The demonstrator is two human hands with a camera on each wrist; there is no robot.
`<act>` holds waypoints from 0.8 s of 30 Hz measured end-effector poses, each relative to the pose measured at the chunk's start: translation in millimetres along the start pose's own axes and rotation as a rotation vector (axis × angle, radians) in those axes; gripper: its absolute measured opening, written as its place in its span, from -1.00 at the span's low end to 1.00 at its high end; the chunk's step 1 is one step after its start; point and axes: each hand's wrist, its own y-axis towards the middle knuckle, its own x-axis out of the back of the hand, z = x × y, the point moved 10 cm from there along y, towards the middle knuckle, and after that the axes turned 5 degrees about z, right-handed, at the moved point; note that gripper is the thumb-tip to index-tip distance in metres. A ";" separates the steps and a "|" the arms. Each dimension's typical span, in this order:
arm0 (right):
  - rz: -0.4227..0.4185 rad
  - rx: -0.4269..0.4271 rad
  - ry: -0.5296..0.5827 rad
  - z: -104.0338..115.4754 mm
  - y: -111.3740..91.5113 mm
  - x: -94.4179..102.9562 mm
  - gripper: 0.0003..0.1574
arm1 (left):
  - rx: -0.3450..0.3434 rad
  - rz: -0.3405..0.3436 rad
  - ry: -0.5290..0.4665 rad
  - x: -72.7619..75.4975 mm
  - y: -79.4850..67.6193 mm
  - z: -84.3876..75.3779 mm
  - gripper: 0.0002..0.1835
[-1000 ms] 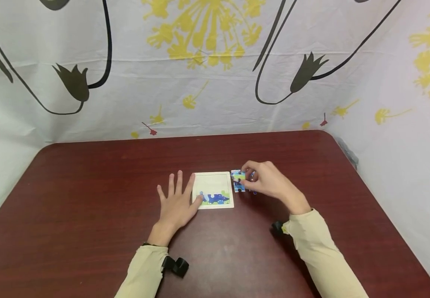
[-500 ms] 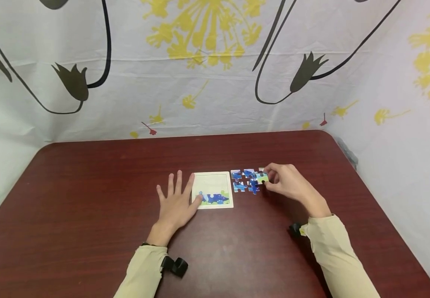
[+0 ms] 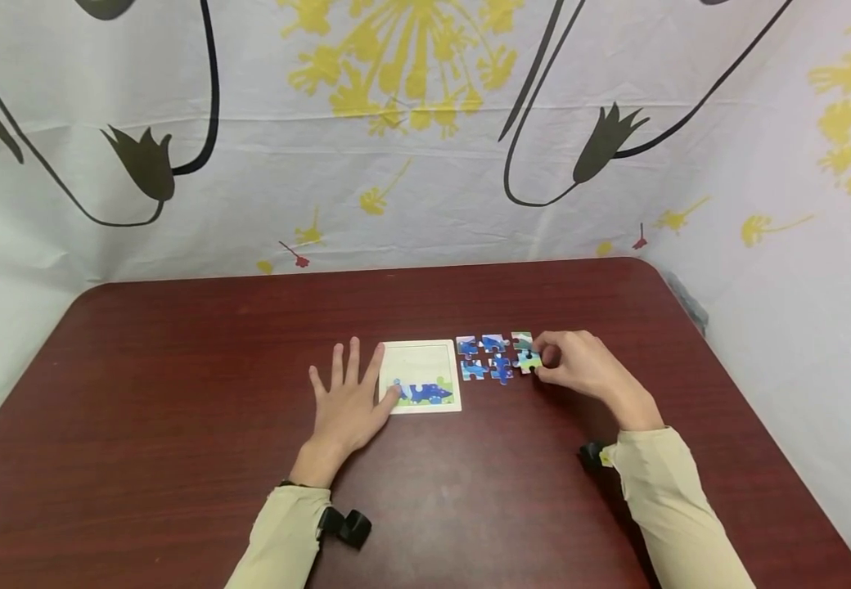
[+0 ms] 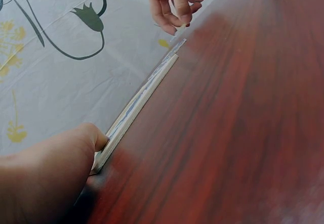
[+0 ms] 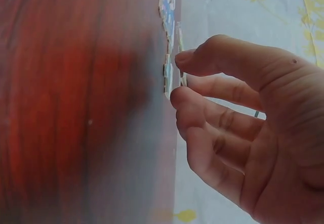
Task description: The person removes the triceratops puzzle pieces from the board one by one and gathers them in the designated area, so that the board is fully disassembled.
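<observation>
My left hand lies flat with fingers spread, its thumb resting on the left edge of a square puzzle tray. Along the tray's lower part sit joined pieces with a blue animal picture; above them the pale base shows. My right hand pinches a green and light-blue puzzle piece between thumb and fingers. In the right wrist view that piece appears edge-on, slightly raised over the others. Several loose blue puzzle pieces lie between the tray and my right hand.
A dark red wooden table bears everything. Behind it hangs a white cloth with flower prints. Another loose piece with green on it lies just beyond the pinched one.
My right hand has moved right with the pinched piece, from beside the tray to the right end of the loose pieces, uncovering them. My left hand has stayed put.
</observation>
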 end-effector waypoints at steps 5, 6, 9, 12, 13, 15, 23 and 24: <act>0.005 -0.012 -0.010 -1.3 -0.7 -1.6 -0.69 | -0.001 0.000 -0.006 0.1 0.0 -0.2 -0.21; 0.007 -0.012 -0.008 -1.3 -0.8 -1.8 -0.69 | -0.002 0.000 -0.006 0.1 0.1 -0.3 -0.21; 0.014 -0.015 -0.007 -1.7 -0.7 -2.8 -0.71 | -0.004 -0.001 -0.005 0.0 0.3 -0.3 -0.21; 0.023 -0.016 -0.003 -2.5 0.1 -5.2 -0.72 | -0.002 0.000 -0.005 0.6 -0.1 -0.2 -0.22; 0.023 -0.017 -0.005 -3.1 0.6 -6.1 -0.73 | -0.002 -0.001 -0.004 0.5 -0.2 0.0 -0.21; 0.023 -0.018 -0.008 -3.8 1.4 -7.6 -0.73 | -0.001 0.001 -0.003 0.5 -0.4 0.3 -0.22; 0.031 -0.026 0.001 -3.6 2.7 -10.0 -0.70 | 0.003 0.000 -0.001 -1.1 0.8 1.1 -0.20; 0.034 -0.028 0.004 -3.6 2.7 -10.0 -0.69 | 0.004 0.001 0.000 -1.2 0.9 1.0 -0.20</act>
